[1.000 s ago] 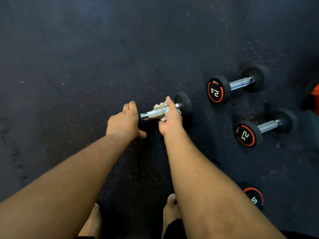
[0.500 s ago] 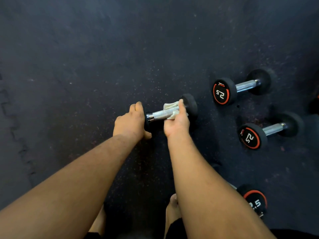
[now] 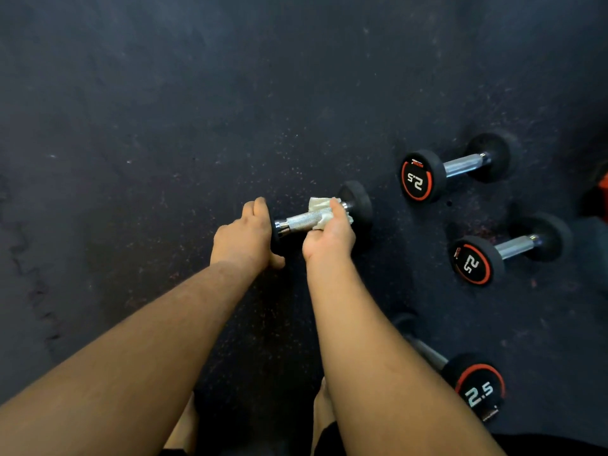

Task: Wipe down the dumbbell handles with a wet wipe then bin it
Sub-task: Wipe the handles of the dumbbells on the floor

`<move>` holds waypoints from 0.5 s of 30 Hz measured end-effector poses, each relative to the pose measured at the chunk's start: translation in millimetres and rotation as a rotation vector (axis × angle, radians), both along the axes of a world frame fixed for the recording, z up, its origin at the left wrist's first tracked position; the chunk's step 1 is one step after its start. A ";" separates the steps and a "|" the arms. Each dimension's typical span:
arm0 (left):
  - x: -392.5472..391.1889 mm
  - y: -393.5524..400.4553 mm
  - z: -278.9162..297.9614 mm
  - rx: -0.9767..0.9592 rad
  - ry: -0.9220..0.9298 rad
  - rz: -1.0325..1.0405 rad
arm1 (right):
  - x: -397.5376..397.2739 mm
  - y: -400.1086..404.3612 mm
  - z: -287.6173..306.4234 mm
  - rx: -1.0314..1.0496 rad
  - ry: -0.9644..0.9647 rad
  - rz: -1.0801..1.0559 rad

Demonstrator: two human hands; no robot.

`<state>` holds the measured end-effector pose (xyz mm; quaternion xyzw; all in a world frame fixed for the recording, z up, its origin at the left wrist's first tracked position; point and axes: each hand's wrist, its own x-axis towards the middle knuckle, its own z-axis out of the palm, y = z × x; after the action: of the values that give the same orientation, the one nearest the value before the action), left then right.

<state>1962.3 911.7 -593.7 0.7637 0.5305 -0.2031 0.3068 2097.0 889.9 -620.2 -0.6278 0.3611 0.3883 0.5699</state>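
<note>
Knurled silver metal catches the light where we work: the handle (image 3: pixel 304 221) of a small black dumbbell (image 3: pixel 357 205) lying on a dark, speckled rubber floor (image 3: pixel 164 126). Our left hand (image 3: pixel 245 238) curls over the dumbbell's near end weight, gripping it, with the thumb low against the floor. Our right hand (image 3: pixel 329 236) wraps around the far part of the handle, next to the far end weight, and clutches a crumpled pale wet wipe (image 3: pixel 320 209) against the metal; the wipe's edges poke out above and beside our fingers. The bare stretch of handle shows between our two hands. Toward the right edge of the floor lie three more dumbbells, well apart from ours. The farthest dumbbell (image 3: pixel 424 176) and the middle dumbbell (image 3: pixel 477 261) lie roughly parallel, each with a shiny handle and a black end face ringed in red and marked 2.5. The nearest dumbbell (image 3: pixel 477 386) lies closer to us near the lower right, partly hidden behind our right forearm, its end face also marked 2.5. Our bare feet (image 3: pixel 324 406) show at the bottom between our forearms. Something orange-red (image 3: pixel 602 199) sits at the far right edge, too cut off to identify.
</note>
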 end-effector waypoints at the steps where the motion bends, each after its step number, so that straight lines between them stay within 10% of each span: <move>1: -0.8 -0.2 -0.8 -0.002 -0.004 0.000 | 0.8 2.9 4.2 -0.040 0.010 -0.008; 15: -0.8 -4.7 -5.7 0.055 -0.002 -0.007 | -37.6 -13.5 0.3 0.048 0.101 0.353</move>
<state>1961.5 907.0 -599.3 0.7739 0.5328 -0.1888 0.2855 2059.4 876.4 -620.0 -0.6473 0.2640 0.5217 0.4891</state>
